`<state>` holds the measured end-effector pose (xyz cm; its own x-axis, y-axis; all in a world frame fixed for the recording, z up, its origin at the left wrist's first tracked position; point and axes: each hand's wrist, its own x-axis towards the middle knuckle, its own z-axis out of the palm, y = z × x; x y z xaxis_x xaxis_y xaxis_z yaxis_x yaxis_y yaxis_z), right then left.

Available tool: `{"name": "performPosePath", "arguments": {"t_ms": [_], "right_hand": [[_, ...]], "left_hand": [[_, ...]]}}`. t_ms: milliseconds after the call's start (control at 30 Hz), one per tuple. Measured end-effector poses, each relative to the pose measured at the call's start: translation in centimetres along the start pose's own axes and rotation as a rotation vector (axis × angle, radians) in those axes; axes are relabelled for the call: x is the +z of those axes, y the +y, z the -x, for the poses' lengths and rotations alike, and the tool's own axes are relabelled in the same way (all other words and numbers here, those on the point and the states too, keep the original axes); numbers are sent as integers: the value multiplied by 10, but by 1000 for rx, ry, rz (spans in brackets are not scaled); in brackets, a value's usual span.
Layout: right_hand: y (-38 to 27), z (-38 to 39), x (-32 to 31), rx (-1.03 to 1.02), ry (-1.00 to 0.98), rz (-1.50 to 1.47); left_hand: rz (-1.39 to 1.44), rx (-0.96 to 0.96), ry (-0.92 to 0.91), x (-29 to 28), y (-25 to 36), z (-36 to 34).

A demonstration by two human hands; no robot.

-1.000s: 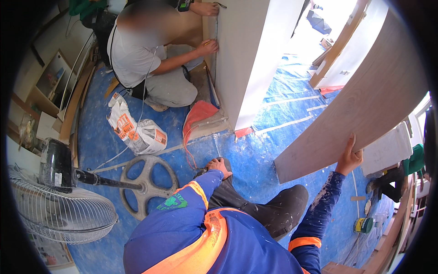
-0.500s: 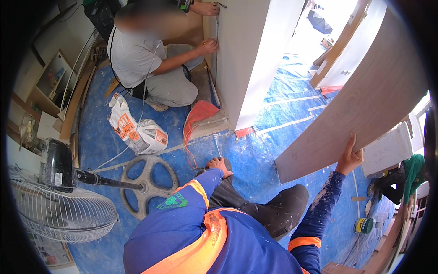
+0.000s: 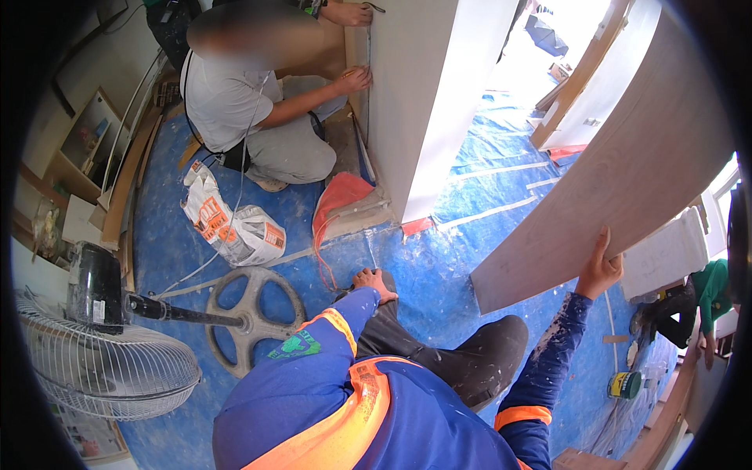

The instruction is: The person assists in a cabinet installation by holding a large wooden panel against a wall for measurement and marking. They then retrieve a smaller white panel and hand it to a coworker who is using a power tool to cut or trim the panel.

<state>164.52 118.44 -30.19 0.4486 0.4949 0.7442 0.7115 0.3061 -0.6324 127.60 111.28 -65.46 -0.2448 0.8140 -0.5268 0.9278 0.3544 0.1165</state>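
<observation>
1 board (image 3: 599, 176), 1 fan (image 3: 117, 370), 1 bag (image 3: 235, 225). R grip (image 3: 601, 269) clamped on board's near edge; board stands tilted, mostly fwd of grip. L grip (image 3: 374, 285) on trouser leg (image 3: 389, 325), fingers prob. spread.

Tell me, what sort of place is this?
Likely an indoor renovation site: blue sheeting is spread underfoot, a white-and-orange bag sits on it, and the right hand holds a long wood-grained panel.
</observation>
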Motion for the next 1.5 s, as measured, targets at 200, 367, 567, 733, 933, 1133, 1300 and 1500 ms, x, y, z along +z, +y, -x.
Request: {"name": "performPosePath", "arguments": {"t_ms": [200, 367, 567, 733, 933, 1133, 1300, 1500], "right_hand": [[-2, 2, 2, 23, -9, -15], [5, 2, 8, -26, 48, -65], [56, -9, -8, -181, 36, 163], [8, -10, 14, -122, -51, 47], [-1, -9, -11, -40, -104, -132], [3, -9, -15, -27, -96, -130], [-1, -13, 2, -64, -98, -110], [40, -10, 22, -199, 5, 120]], "left_hand": [[-4, -19, 35, 4, -3, -1], [53, -7, 88, 9, -6, -2], [137, 187, 103, -1, 9, 1], [145, 99, 138, -3, -7, 1], [-30, -2, -3, 7, 17, 0], [-51, 24, -8, 3, 21, 7], [22, 45, 32, -7, 19, 14], [162, 233, 155, -3, 2, -3]]}}
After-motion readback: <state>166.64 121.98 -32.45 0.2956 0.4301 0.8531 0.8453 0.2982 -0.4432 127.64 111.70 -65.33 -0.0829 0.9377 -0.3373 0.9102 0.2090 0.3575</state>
